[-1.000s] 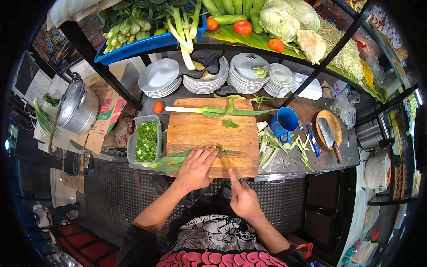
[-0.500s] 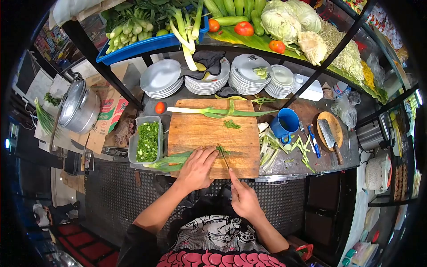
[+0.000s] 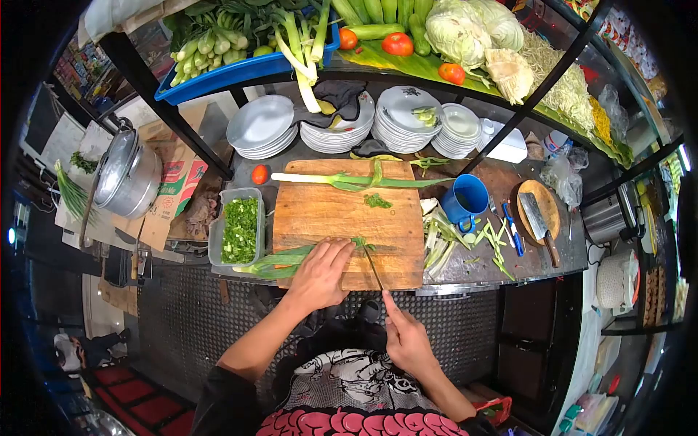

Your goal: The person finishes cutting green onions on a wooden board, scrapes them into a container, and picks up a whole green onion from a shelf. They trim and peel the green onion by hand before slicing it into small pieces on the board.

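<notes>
My left hand [image 3: 324, 273] presses down on a leek [image 3: 275, 264] at the near side of the wooden cutting board [image 3: 313, 216], fingers bent over its green leaves. In my right hand [image 3: 408, 340] is the handle of a knife [image 3: 374, 270]. Its blade points away from me, with the tip beside cut green bits just right of my left fingertips. Another leek [image 3: 309, 178] lies across the far part of the board, near a small heap of chopped greens [image 3: 376, 200]. A clear plastic container [image 3: 213, 247] full of chopped greens stands left of the board.
Right of the board are leek trimmings [image 3: 438, 243], a blue mug [image 3: 465, 200], blue-handled scissors [image 3: 515, 236] and a cleaver [image 3: 538, 221] on a round wooden block. Stacked plates [image 3: 260, 122] stand behind. A vegetable shelf with a blue tray [image 3: 251, 70] overhangs them. A tomato [image 3: 259, 174] sits left.
My right hand has drawn the knife back toward me and slightly right. My left hand stays on the leek almost unmoved. The view has shifted slightly.
</notes>
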A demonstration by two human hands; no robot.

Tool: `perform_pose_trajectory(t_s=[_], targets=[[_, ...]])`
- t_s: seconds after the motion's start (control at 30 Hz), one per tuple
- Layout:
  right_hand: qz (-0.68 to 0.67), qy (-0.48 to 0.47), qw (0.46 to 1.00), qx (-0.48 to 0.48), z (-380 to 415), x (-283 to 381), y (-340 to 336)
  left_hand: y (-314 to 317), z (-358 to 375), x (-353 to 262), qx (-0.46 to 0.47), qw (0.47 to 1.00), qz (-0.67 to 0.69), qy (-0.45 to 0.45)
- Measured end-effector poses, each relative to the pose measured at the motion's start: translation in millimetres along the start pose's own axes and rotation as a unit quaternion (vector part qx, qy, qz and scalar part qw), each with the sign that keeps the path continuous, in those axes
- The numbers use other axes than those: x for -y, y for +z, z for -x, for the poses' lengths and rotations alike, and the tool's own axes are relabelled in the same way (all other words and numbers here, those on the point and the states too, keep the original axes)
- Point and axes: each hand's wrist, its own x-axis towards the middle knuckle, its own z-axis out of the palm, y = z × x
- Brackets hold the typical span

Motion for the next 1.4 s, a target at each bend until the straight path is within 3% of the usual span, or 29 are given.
perform_pose_trajectory(t_s=[0.23, 0.43, 0.53, 0.63, 0.77, 0.87, 1.17, 1.27, 1.4], targets=[[0.017, -0.006, 1.000, -0.011, -36.9, 4.2, 15.1, 2.8, 0.0, 3.4, -0.009, 1.000, -0.006, 0.011], [0.036, -0.075, 0.995, -0.052, -48.4, -7.4, 24.7, 1.6, -0.7, 0.5, -0.024, 0.999, -0.033, 0.014], [0.046, 0.006, 0.999, 0.003, -29.6, 2.2, 18.6, 1.1, 0.8, -1.5, -0.021, 0.999, -0.049, 0.002], [0.022, -0.030, 0.999, -0.018, -1.1, -6.9, 13.4, 0.0, 0.5, -2.9, -0.019, 0.998, -0.056, -0.007], [-0.026, 0.018, 0.999, 0.008, 7.7, 2.7, -1.3, 2.8, 0.3, -0.1, -0.019, 0.999, -0.045, -0.009], [-0.027, -0.027, 0.999, -0.016, -10.2, -5.3, 7.0, 6.3, 1.0, 1.2, -0.033, 0.999, -0.030, -0.004], [0.042, -0.027, 0.998, -0.039, -48.2, 4.5, 25.8, 0.8, -0.7, -0.4, -0.029, 0.999, -0.034, 0.000], [0.052, 0.002, 0.998, -0.018, -39.2, 8.0, 22.9, 0.1, 0.1, -1.1, -0.030, 0.999, -0.031, 0.000], [0.016, -0.043, 0.998, -0.041, 3.0, -0.1, 17.3, 1.0, -0.6, -0.3, -0.037, 0.999, -0.033, 0.005]])
